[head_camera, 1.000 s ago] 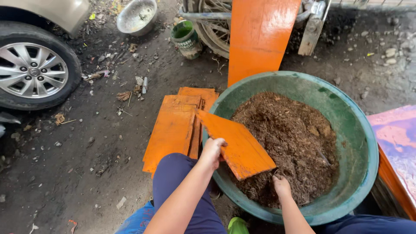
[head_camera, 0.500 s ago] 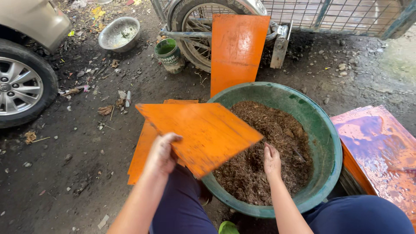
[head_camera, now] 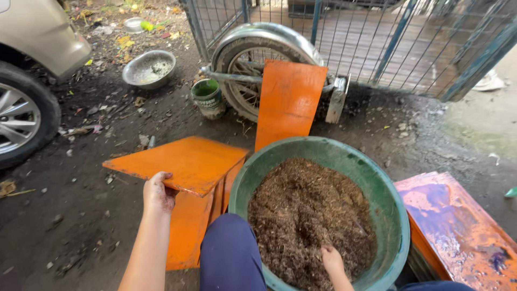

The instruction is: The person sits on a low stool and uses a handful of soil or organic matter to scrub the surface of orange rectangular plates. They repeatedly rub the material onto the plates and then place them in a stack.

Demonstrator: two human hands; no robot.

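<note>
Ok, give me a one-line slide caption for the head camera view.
Left hand holds an orange board beside a green basin; right hand rests in brown mulch.

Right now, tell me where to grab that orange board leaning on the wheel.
Probably take the orange board by its top corners from the near side: it stands almost upright against the wheel, the top edge is free, and its foot sits behind the green basin.
</note>
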